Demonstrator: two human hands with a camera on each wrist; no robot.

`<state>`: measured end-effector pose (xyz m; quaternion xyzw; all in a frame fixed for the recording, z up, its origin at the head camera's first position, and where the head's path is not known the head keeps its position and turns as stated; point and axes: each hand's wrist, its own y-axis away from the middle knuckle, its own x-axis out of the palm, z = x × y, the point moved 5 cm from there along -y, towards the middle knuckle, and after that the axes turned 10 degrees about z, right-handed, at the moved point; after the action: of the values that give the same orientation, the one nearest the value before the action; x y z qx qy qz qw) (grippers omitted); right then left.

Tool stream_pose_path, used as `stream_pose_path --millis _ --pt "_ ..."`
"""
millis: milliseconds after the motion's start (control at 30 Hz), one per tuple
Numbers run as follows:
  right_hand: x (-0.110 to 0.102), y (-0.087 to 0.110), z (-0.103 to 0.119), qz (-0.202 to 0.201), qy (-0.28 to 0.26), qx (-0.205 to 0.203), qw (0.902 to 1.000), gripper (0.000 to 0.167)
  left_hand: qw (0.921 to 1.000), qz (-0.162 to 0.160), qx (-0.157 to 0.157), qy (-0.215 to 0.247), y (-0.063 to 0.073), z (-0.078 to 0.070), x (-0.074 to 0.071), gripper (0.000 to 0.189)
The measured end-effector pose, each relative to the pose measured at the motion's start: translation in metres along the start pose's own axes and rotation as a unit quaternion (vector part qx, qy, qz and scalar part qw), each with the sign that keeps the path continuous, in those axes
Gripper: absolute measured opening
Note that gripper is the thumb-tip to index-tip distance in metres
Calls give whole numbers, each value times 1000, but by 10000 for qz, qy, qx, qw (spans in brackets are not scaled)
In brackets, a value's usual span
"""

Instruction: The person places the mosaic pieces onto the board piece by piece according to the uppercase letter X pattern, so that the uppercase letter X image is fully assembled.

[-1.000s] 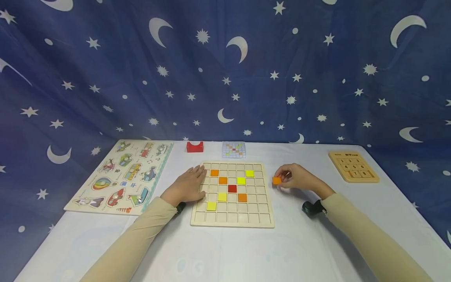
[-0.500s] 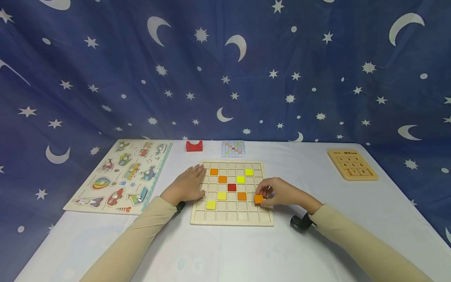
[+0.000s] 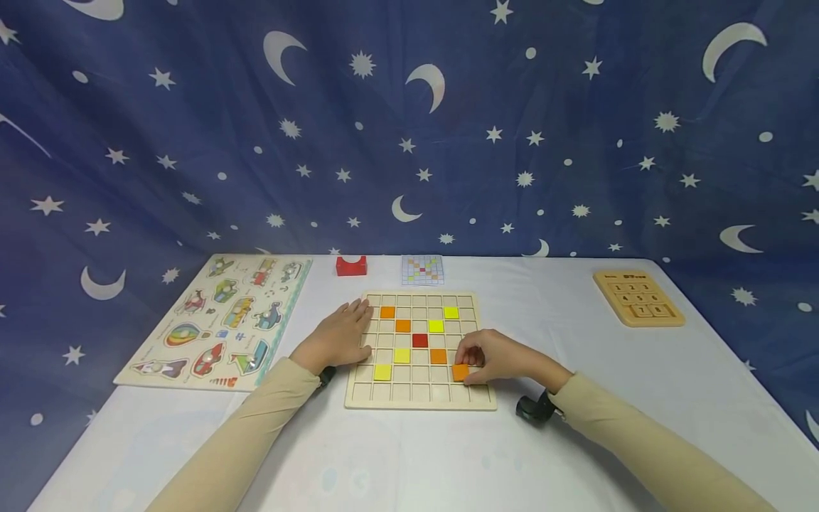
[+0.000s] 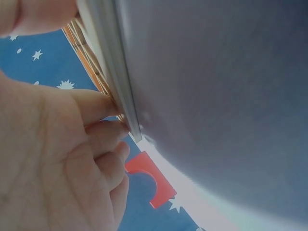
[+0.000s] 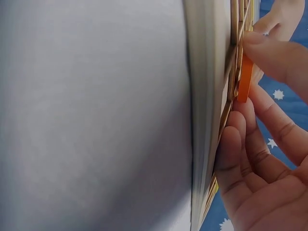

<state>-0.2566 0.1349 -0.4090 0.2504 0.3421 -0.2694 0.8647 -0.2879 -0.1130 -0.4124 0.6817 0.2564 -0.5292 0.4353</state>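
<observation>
My right hand (image 3: 499,355) pinches an orange square tile (image 3: 460,372) between thumb and fingers over the lower right part of a wooden grid board (image 3: 420,407). In the right wrist view the tile (image 5: 245,79) stands at the grid's surface; whether it is fully seated I cannot tell. Loosely extended fingers of my left hand (image 3: 334,338) rest on the board's left edge, and the left wrist view shows fingertips against that edge (image 4: 115,72). On the grid lie a red tile (image 3: 419,340), several yellow tiles (image 3: 402,355) and several other orange tiles (image 3: 438,356).
Behind the board lie a small pattern card (image 3: 422,270) and a red notched block (image 3: 351,267). A vehicle picture puzzle (image 3: 217,320) is at left, and a wooden number puzzle (image 3: 638,299) at far right. A star-and-moon curtain (image 3: 409,142) hangs behind the table.
My right hand has carried the orange tile from the table right of the board leftward and nearer, onto the lower right of the grid. The left hand has stayed at the board's edge.
</observation>
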Motion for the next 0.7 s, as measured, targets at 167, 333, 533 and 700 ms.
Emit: stream_pose_path --millis 167,333,533,700 --pt "0 1 4 0 -39 21 10000 22 10000 -17 4 44 -1 1 1 75" --pt "1 0 3 -6 11 32 10000 23 9999 -7 3 113 0 1 1 75" --pt "0 -1 1 -23 -44 32 10000 23 9999 -33 11 156 0 2 1 74" --pt "0 -3 0 0 -23 25 10000 24 9999 -11 23 136 -1 2 1 75"
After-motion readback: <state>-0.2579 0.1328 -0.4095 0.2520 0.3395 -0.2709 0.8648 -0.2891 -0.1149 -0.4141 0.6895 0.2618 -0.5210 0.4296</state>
